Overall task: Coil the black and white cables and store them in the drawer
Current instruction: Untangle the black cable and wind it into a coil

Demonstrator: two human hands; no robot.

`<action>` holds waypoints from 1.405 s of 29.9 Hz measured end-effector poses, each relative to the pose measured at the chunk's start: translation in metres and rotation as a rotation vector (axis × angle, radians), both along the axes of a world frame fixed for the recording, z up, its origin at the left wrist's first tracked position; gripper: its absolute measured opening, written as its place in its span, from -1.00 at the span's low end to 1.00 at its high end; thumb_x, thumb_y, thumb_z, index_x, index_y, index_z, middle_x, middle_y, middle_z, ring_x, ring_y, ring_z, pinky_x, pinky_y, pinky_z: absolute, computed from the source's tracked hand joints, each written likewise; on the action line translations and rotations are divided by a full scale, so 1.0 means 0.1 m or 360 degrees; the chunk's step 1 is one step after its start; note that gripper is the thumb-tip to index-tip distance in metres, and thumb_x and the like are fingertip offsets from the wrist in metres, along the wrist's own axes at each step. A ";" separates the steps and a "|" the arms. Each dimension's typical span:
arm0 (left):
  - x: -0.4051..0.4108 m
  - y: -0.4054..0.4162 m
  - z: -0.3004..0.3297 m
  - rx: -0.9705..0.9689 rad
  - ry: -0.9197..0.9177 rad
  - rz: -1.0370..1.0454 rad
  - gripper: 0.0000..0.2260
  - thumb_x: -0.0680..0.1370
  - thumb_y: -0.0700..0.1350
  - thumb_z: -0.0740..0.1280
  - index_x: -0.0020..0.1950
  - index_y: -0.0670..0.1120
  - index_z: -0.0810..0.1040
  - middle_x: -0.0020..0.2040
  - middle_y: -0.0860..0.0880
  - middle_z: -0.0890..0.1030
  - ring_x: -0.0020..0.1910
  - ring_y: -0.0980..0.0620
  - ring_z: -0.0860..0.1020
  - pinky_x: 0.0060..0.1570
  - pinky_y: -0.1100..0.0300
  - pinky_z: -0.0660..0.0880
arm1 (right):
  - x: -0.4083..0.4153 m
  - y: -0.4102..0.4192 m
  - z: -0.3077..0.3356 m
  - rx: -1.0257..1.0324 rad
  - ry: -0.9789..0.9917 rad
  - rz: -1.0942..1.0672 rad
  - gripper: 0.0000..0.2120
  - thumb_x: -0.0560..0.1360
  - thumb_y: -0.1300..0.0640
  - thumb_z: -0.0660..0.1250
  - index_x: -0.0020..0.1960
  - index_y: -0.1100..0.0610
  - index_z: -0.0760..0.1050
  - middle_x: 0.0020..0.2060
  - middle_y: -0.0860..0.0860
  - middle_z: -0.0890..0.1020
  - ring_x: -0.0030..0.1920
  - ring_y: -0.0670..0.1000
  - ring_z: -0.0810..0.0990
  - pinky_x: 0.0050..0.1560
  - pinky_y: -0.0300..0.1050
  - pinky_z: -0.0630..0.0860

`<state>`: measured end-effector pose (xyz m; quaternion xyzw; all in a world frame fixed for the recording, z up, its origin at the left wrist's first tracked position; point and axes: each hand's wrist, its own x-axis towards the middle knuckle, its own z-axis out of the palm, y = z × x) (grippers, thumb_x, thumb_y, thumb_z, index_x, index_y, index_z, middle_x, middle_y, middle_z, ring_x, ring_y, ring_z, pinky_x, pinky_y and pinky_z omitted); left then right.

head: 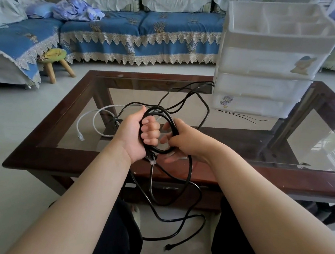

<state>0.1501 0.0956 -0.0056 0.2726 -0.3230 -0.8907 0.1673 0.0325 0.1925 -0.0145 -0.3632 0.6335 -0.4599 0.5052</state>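
A black cable (188, 171) is partly looped into a small coil held above the table's near edge. My left hand (139, 132) grips the coil's left side, fingers curled round the strands. My right hand (182, 139) grips the coil's right side. Loose black cable hangs down over my lap, its plug end near the floor, and more trails across the glass toward the drawer unit. A white cable (95, 119) lies loose on the glass at the left. The white plastic drawer unit (268, 61) stands at the table's back right, its drawers pushed in.
The glass-topped table has a dark wooden frame (69, 155). A blue-covered sofa (144, 32) runs along the back with crumpled cloth on it. A small wooden stool (54, 60) stands on the floor at the left.
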 end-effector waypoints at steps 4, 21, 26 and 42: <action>-0.01 0.02 0.02 -0.0183 -0.0109 -0.0001 -0.46 0.52 0.39 0.08 -0.44 -0.01 0.21 -0.56 0.08 0.14 -0.64 0.16 0.09 -0.64 0.30 -0.01 | 0.04 0.01 -0.02 0.0003 -0.0025 -0.0051 -0.81 0.57 0.36 0.16 0.13 0.15 0.28 -0.07 0.10 0.52 -0.39 0.09 0.63 -0.39 -0.09 0.61; 0.08 -0.03 0.08 -0.0514 -0.0251 0.0019 -0.48 0.48 0.39 0.11 -0.46 0.01 0.20 -0.56 0.09 0.12 -0.63 0.16 0.07 -0.65 0.30 -0.01 | -0.14 0.14 0.07 -0.0073 0.0442 -0.0037 -0.69 0.53 -0.17 0.25 -0.05 0.09 0.47 -0.33 -0.11 0.68 -0.60 -0.11 0.28 -0.57 -0.29 0.27; 0.12 0.01 0.07 -0.0695 -0.0236 -0.0253 -0.58 0.41 0.26 0.25 -0.51 0.04 0.26 -0.56 0.10 0.13 -0.63 0.18 0.08 -0.58 0.30 -0.04 | -0.50 0.29 0.14 0.0028 0.0065 -0.0079 -0.69 0.56 -0.07 0.25 -0.14 0.18 0.49 -0.45 -0.06 0.41 -0.54 -0.14 0.23 -0.57 -0.32 0.21; 0.09 -0.08 0.09 -0.0262 0.0030 0.0566 -0.55 0.60 0.17 0.20 -0.41 -0.01 0.23 -0.53 0.09 0.16 -0.60 0.14 0.10 -0.60 0.29 0.04 | -0.08 -0.02 -0.12 0.0137 0.0126 -0.0471 -0.56 0.56 -0.20 0.19 -0.31 0.12 0.35 -0.53 0.00 0.37 -0.53 -0.01 0.33 -0.44 -0.17 0.37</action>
